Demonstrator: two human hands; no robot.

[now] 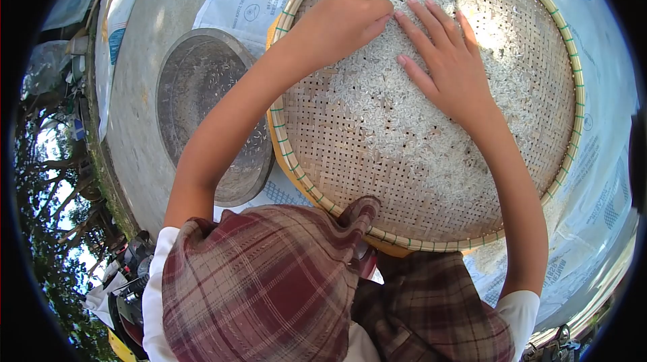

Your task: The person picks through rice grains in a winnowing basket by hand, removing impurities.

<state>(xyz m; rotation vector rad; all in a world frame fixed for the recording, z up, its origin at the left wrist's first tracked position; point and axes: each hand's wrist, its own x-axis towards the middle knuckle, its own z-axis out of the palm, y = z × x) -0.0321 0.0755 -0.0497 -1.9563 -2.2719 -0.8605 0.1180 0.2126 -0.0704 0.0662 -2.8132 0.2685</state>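
Note:
A round woven bamboo winnowing tray [337, 153], its rim bound with green ties, lies before me with white rice grains [404, 113] spread over much of it. Over the upper left of the tray, my left hand [347, 25] is closed, thumb and fingertips pinched together; whatever is between them is hidden or too small to make out. Close beside its fingertips, my right hand [448, 62] rests palm down on the rice with its fingers spread. Bright sunlight falls on the grains just right of that hand.
A grey basin [195, 79] with a few scattered grains inside stands left of the tray, partly behind my left forearm. Printed white-and-blue sacking [600, 160] covers the ground under the tray. Plaid cloth [269, 268] covers my lap at the near rim.

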